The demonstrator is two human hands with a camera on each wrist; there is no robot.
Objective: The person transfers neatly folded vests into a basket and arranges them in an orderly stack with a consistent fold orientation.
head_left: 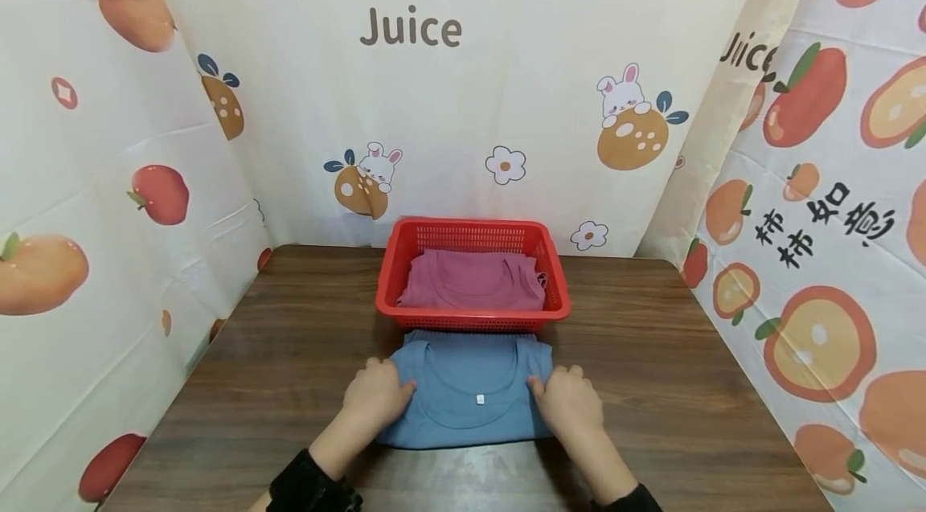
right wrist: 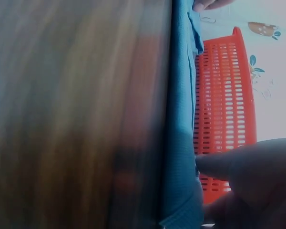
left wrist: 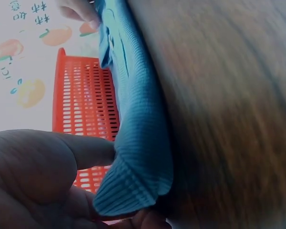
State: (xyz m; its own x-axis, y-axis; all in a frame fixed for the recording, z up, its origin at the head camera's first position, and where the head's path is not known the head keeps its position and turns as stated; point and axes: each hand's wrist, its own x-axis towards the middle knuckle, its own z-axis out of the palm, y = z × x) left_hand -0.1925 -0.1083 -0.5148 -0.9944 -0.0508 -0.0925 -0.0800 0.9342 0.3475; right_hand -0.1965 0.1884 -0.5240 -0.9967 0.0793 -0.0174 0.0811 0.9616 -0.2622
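Observation:
A folded blue shirt [head_left: 470, 395] lies on the wooden table, its round neckline and small white label facing up. My left hand [head_left: 378, 393] grips its left side, thumb on top and fingers underneath, as the left wrist view shows at the ribbed blue edge [left wrist: 138, 157]. On the opposite side my right hand [head_left: 571, 403] pinches the shirt the same way; in the right wrist view the thumb [right wrist: 217, 164] presses on the blue cloth [right wrist: 178, 143]. The fingers under the cloth are partly hidden.
Just behind the shirt stands a red plastic basket [head_left: 473, 323] with a folded pink shirt [head_left: 470, 280] inside. The brown wooden table [head_left: 651, 335] extends to both sides. Fruit-printed curtains [head_left: 463, 94] hang around its back and sides.

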